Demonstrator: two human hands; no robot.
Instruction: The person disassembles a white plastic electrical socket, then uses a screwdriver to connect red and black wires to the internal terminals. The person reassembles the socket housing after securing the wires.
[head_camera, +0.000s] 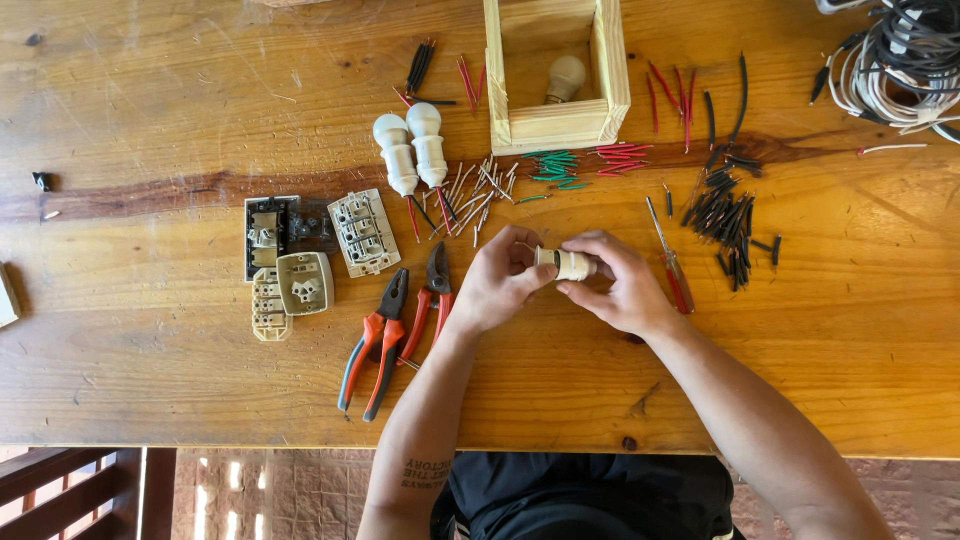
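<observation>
Both my hands hold a small cream lamp socket (570, 264) just above the wooden table (150, 340). My left hand (497, 282) grips its left end, and my right hand (620, 283) pinches its right end with the fingertips. Two white bulbs in sockets (412, 148) with red and black leads lie a little further back to the left. A red-handled screwdriver (671, 260) lies just right of my right hand. Red-handled pliers (378, 340) and a second cutter (430, 298) lie left of my left hand.
A wooden box (610, 70) with a bulb (564, 78) inside stands at the back. Piles of cut wire lie around it: black (728, 220), red (620, 156), green (555, 168) and stripped ends (475, 195). Switch parts (305, 255) lie at left, a cable bundle (895, 55) at top right.
</observation>
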